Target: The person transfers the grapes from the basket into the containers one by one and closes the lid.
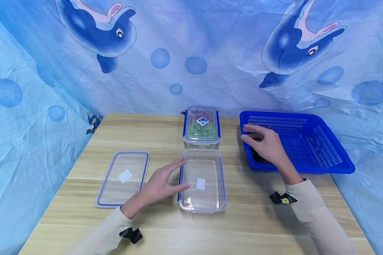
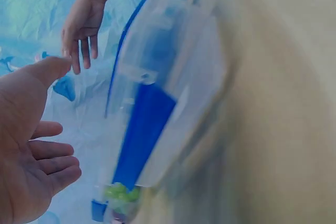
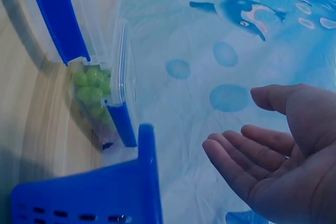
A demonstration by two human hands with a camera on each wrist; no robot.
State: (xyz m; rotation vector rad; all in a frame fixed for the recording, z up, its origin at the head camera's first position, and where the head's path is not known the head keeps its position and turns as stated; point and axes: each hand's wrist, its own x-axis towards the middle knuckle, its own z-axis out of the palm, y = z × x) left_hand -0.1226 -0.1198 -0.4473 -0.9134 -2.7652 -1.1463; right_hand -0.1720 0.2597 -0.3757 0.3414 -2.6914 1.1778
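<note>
A clear lidless food container (image 1: 201, 198) with blue side clips stands in the middle of the table. My left hand (image 1: 157, 187) is at its left side, thumb and fingers spread and holding nothing; in the left wrist view this hand (image 2: 31, 150) shows an empty palm. Over the left part of a blue plastic basket (image 1: 325, 141) hovers my right hand (image 1: 266, 145), its fingers loosely bent. The right wrist view shows that hand (image 3: 283, 156) with nothing in it. Dark round things (image 1: 257, 157) lie in the basket beneath it, partly hidden.
Behind the container sits a lidded box (image 1: 202, 136) of green grapes (image 3: 93, 90) with something reddish. A clear lid (image 1: 131, 191) with a blue seal lies at the left of the wooden table (image 1: 242, 226). A blue dolphin-print cloth (image 1: 220, 88) hangs behind and alongside.
</note>
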